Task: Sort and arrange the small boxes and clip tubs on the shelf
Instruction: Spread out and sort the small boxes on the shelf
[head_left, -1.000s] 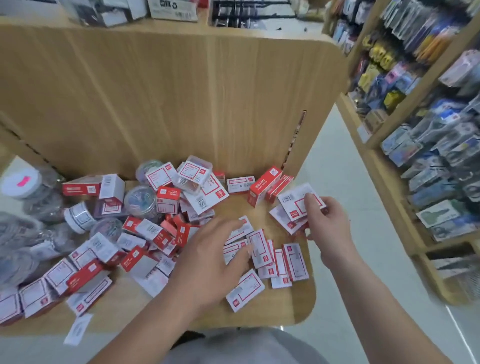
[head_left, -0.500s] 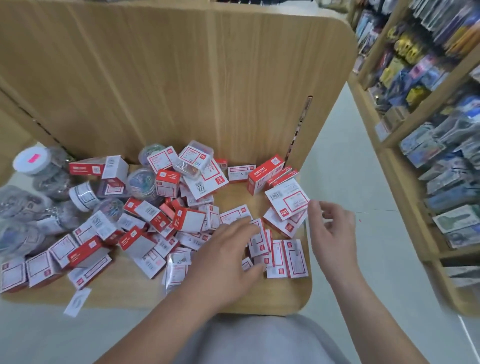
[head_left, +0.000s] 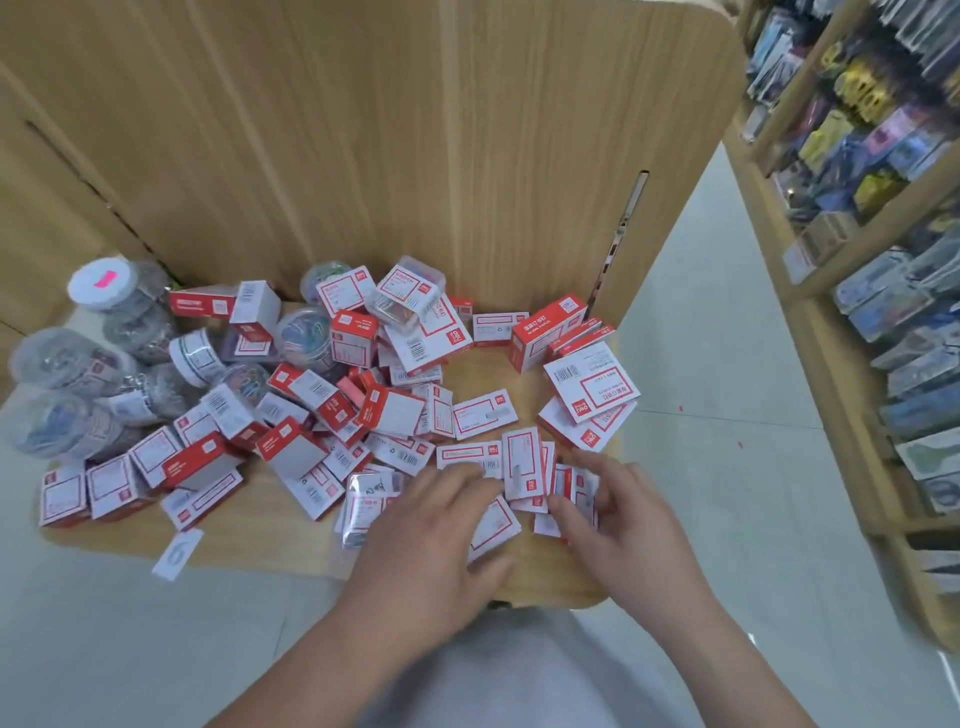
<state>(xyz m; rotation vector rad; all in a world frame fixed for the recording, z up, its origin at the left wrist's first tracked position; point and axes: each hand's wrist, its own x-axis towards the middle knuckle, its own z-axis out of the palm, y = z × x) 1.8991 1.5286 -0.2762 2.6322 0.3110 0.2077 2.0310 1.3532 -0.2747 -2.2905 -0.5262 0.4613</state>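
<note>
Small red-and-white boxes (head_left: 332, 410) lie in a loose heap across the wooden shelf (head_left: 514, 376). Round clear clip tubs (head_left: 306, 332) sit among them at the back, and bigger clear tubs (head_left: 93, 291) stand at the far left. My left hand (head_left: 441, 525) rests flat, fingers spread, on flat little boxes near the front edge. Just right of it, my right hand (head_left: 618, 519) pinches a few thin boxes (head_left: 571, 486) between thumb and fingers. A thin box (head_left: 522, 462) stands between the two hands. Larger white boxes (head_left: 592, 389) are stacked at the right edge.
A tall wooden back panel (head_left: 415, 156) closes the shelf behind. A paper tag marked 6 (head_left: 176, 553) hangs over the front edge. Across a grey floor aisle (head_left: 727, 364), a rack of packaged goods (head_left: 883, 208) fills the right side.
My right hand has let go of the larger white box at the right edge and come down and left onto the thin boxes. My left hand has slid right towards it.
</note>
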